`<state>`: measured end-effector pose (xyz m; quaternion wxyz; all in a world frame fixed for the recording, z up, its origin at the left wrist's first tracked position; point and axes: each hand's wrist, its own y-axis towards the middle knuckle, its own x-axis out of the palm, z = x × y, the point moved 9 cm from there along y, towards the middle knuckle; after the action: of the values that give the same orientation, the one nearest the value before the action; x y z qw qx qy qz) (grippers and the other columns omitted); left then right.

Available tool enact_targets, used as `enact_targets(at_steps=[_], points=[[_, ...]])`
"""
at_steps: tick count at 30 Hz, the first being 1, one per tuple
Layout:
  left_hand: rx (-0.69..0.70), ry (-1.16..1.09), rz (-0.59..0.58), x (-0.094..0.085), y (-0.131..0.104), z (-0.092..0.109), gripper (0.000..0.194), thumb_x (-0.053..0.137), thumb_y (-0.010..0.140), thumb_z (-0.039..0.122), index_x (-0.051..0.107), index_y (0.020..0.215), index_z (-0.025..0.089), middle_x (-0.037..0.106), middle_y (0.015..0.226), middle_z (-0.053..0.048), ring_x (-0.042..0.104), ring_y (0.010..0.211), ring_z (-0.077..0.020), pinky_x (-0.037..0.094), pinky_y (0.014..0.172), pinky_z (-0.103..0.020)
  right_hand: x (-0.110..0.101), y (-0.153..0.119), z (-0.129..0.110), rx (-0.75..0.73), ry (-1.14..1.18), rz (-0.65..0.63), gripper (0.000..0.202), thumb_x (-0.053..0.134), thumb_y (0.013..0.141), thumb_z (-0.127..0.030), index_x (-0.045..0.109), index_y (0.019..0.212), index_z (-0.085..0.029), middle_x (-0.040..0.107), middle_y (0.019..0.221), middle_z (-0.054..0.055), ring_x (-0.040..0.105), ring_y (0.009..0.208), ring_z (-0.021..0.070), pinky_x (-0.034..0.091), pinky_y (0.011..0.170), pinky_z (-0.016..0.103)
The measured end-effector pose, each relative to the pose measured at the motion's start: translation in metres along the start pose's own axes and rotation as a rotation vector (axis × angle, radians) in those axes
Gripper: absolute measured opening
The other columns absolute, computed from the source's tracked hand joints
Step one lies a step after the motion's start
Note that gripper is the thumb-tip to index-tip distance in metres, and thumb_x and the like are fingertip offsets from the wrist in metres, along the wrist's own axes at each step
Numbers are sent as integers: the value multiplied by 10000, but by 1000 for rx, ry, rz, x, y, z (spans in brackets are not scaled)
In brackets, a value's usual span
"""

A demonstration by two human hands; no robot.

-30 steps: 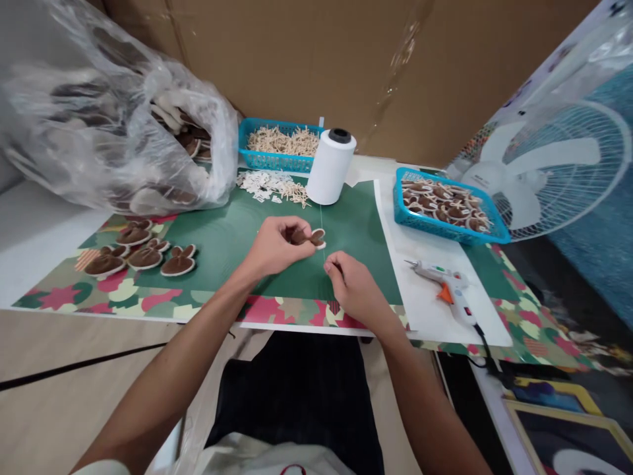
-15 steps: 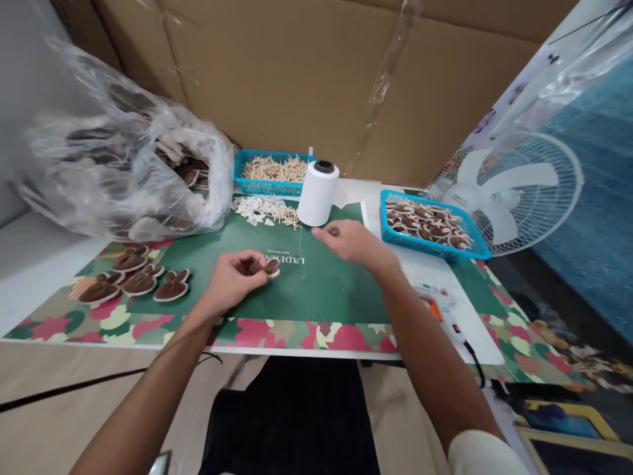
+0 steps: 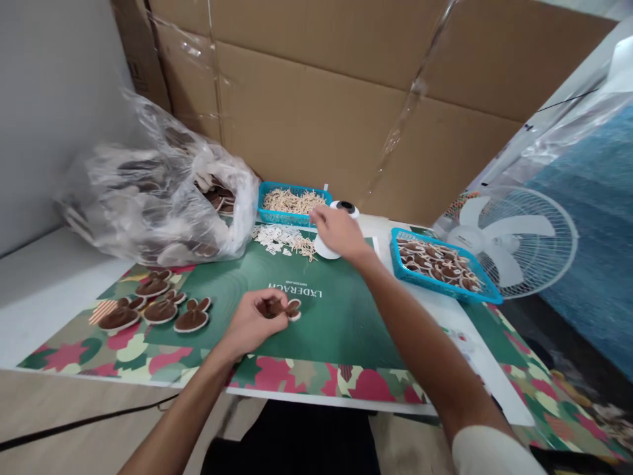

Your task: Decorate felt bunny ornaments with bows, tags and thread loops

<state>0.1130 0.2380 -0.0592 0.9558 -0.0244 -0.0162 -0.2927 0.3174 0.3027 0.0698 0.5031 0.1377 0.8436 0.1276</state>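
My left hand (image 3: pixel 260 320) is closed around a small brown bunny-shaped felt piece (image 3: pixel 293 308), and its pale-edged ears stick out past the fingertips. My right hand (image 3: pixel 337 231) reaches over the mat, in front of a white thread spool (image 3: pixel 325 248), hiding much of it. Its fingers are pressed together; whatever lies between them is hidden. To the left of my left hand, several brown bunny-shaped pieces (image 3: pixel 192 316) lie on the green printed mat (image 3: pixel 341 323). Small white tags (image 3: pixel 277 236) and beige loops (image 3: pixel 304 247) are heaped just left of the spool.
A blue basket (image 3: pixel 287 218) of beige loops stands at the back. Another blue basket (image 3: pixel 435 285) at the right holds finished-looking bunny pieces. A clear plastic bag (image 3: pixel 163 204) full of felt pieces sits at left. A fan (image 3: pixel 499 241) stands at far right, before cardboard (image 3: pixel 306 125).
My right hand has moved from the spool's right front to in front of it and up towards the loop basket. My left hand keeps its hold on the bunny piece. The camera view has tilted upward.
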Motion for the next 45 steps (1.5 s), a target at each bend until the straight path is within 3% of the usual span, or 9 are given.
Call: enact_targets(at_steps=[4, 7, 14, 18, 21, 25, 29, 34, 45], points=[[-16, -30, 31, -5, 1, -8, 205, 787, 611, 231, 632, 731, 172, 537, 616, 46, 497, 596, -92, 437, 636, -228, -94, 78, 23, -55, 238, 422, 282, 516, 1009, -358, 592, 771, -229, 705, 916, 64, 624, 898, 218, 480, 851, 380], [-11, -48, 36, -7, 1, -8, 211, 796, 617, 240, 634, 733, 171, 544, 620, 43, 499, 602, -94, 437, 645, -231, -148, 77, 77, 98, 683, 748, 285, 510, 985, -368, 505, 726, -249, 611, 813, 24, 603, 790, 185, 489, 767, 351], [-11, -45, -8, -1, 3, -4, 208, 805, 602, 224, 645, 728, 178, 572, 621, 44, 544, 607, -104, 449, 632, -223, -199, -111, 133, 141, 1108, 1075, 310, 530, 958, -353, 490, 663, -271, 362, 685, -36, 394, 555, 134, 435, 619, 343], [-38, -49, -24, 2, 2, -5, 222, 820, 600, 215, 641, 728, 180, 607, 651, 40, 621, 677, -126, 521, 737, -250, -208, -207, 139, 287, 911, 928, 362, 693, 827, -422, 474, 565, -302, 151, 594, -75, 72, 506, 138, 125, 481, 389], [-31, -1, -25, 1, 3, -4, 215, 819, 622, 210, 642, 741, 181, 621, 686, 35, 634, 707, -125, 500, 704, -219, -192, -238, 133, 405, 868, 794, 311, 735, 777, -467, 538, 607, -296, 202, 552, -71, 128, 474, 127, 83, 467, 360], [2, 29, -28, 3, 8, -5, 199, 811, 621, 200, 646, 732, 183, 626, 707, 35, 620, 702, -115, 510, 720, -215, -142, -183, 75, 255, 382, 383, 259, 710, 872, -504, 718, 828, -250, 654, 791, 31, 535, 642, 164, 410, 584, 336], [-25, -26, -49, 6, 9, -10, 210, 821, 592, 201, 647, 709, 185, 615, 682, 35, 646, 730, -131, 540, 807, -249, -96, -86, 29, 3, -48, 338, 334, 691, 906, -456, 732, 1118, -202, 740, 1111, 122, 665, 963, 282, 513, 856, 437], [-46, -40, -26, 3, 5, -12, 221, 827, 593, 205, 635, 703, 187, 599, 663, 41, 644, 720, -129, 543, 812, -257, -68, -9, 48, 15, -113, 239, 372, 727, 881, -443, 768, 1144, -184, 713, 1212, 163, 646, 1124, 348, 497, 938, 484], [-67, -55, -81, 7, 3, -11, 168, 782, 609, 156, 650, 707, 189, 598, 639, 50, 632, 684, -123, 548, 804, -267, -71, 19, 83, 28, 260, 237, 206, 695, 878, -355, 795, 795, -195, 781, 836, 68, 653, 767, 202, 479, 744, 343]])
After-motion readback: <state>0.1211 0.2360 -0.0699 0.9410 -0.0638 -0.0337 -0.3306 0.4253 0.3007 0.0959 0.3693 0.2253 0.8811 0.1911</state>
